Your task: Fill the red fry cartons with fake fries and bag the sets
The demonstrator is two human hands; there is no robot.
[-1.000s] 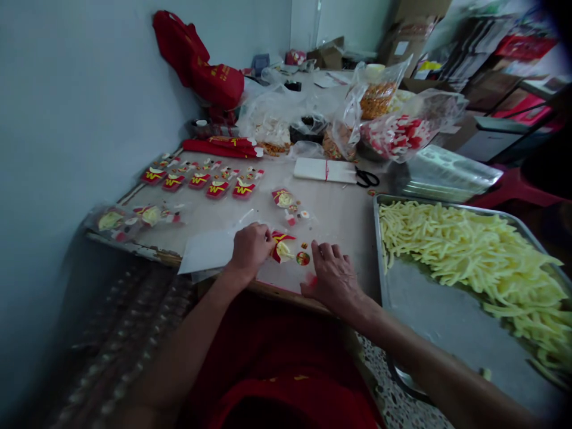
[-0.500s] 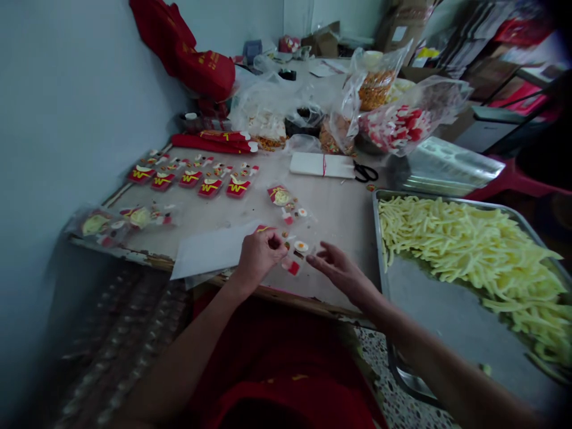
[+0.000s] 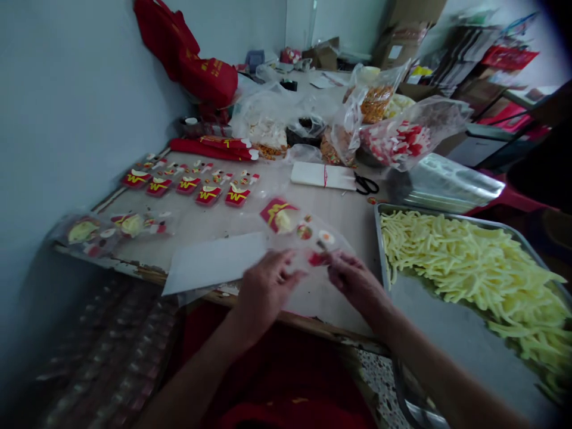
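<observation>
A clear plastic packet (image 3: 292, 238) is tilted up over the table, holding a red fries carton (image 3: 279, 215) with pale fries and small toy-food pieces, among them a fried egg (image 3: 326, 237). My right hand (image 3: 355, 280) pinches the packet's lower right end, beside a red piece (image 3: 315, 258). At the lower left edge of the film is my left hand (image 3: 270, 286), blurred, thumb and fingers apart; whether it touches the film is unclear. A white sheet (image 3: 214, 259) lies left of that hand.
Several red carton packets (image 3: 187, 185) stand in a row at the left, with filled clear bags (image 3: 131, 225) nearer the edge. A metal tray (image 3: 424, 298) of pale yellow fries (image 3: 469, 256) stands right. Scissors (image 3: 366, 185) and bags of pieces (image 3: 402, 143) lie behind.
My right hand has closed on the packet, having been open beside it. The packet has come up and tilted, and my left hand's pinch has loosened. The view has shifted slightly.
</observation>
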